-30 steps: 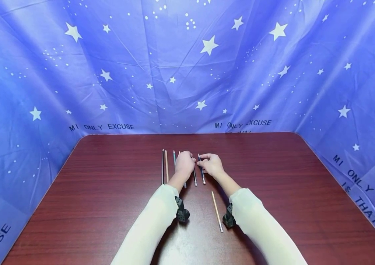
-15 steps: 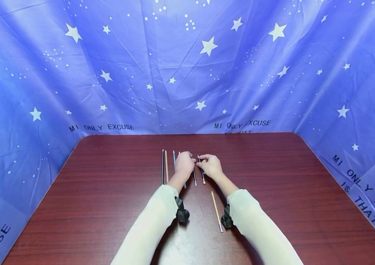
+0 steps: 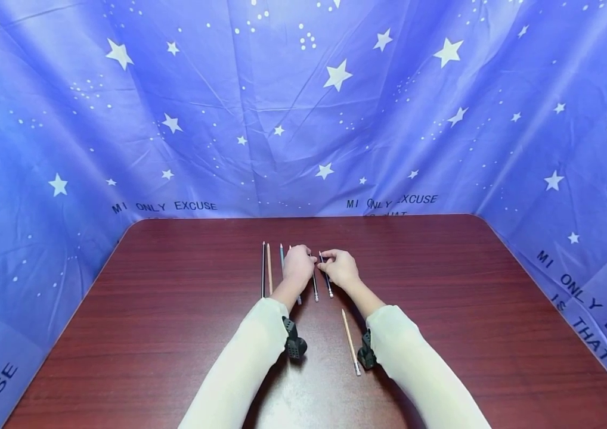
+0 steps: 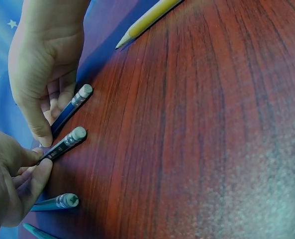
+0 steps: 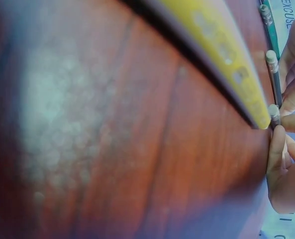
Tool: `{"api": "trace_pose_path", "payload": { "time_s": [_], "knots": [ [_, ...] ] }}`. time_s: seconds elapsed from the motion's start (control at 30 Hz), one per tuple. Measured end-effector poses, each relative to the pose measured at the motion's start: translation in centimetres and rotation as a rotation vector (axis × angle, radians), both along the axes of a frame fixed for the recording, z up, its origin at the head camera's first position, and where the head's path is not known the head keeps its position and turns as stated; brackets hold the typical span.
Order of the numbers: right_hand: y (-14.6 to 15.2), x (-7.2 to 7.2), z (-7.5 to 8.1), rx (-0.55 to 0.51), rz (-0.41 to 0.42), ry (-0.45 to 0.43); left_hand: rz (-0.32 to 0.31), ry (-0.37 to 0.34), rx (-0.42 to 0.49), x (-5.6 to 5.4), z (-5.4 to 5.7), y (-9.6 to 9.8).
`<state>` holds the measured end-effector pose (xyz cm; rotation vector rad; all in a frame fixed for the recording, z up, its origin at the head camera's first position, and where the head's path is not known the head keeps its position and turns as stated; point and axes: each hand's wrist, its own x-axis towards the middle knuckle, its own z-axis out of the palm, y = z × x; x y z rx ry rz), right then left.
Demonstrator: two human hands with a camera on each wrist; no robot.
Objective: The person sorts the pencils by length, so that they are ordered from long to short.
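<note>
At the far middle of the table, my left hand (image 3: 297,265) pinches a black pencil (image 4: 62,146) between thumb and finger, its white eraser end pointing toward me. Just to the right, my right hand (image 3: 342,269) pinches a dark blue pencil (image 3: 327,285) near its tip, eraser end also toward me. The two pencils lie side by side with a narrow gap. Left of them, a teal pencil (image 3: 282,253) is partly covered by my left hand; its eraser end shows in the left wrist view. Closer to me, a yellow pencil (image 3: 350,342) lies slanted beside my right wrist.
Further left on the reddish-brown table (image 3: 148,322) lie a black pencil (image 3: 263,268) and a wood-coloured pencil (image 3: 269,268), roughly parallel. A blue star-printed cloth (image 3: 282,119) hangs along the table's far and side edges. The yellow pencil looms blurred in the right wrist view.
My right hand has shifted slightly left, and the tip of the dark blue pencil has moved with it toward the black one. My left hand stays almost still.
</note>
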<state>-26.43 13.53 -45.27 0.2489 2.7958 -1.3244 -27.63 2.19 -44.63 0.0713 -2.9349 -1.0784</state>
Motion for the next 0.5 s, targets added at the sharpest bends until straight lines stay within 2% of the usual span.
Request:
{"api": "trace_pose_path", "payload": {
  "time_s": [0.23, 0.37, 0.5],
  "knots": [
    [-0.1, 0.1, 0.4, -0.043, 0.006, 0.001, -0.007, 0.002, 0.006, -0.1, 0.4, -0.2],
    [0.0, 0.2, 0.7, -0.088, 0.019, 0.002, -0.016, 0.01, 0.024, 0.2, 0.7, -0.4],
    [0.4, 0.3, 1.1, -0.076, 0.034, 0.014, -0.021, -0.014, 0.066, 0.6, 1.3, -0.7]
  ]
}}
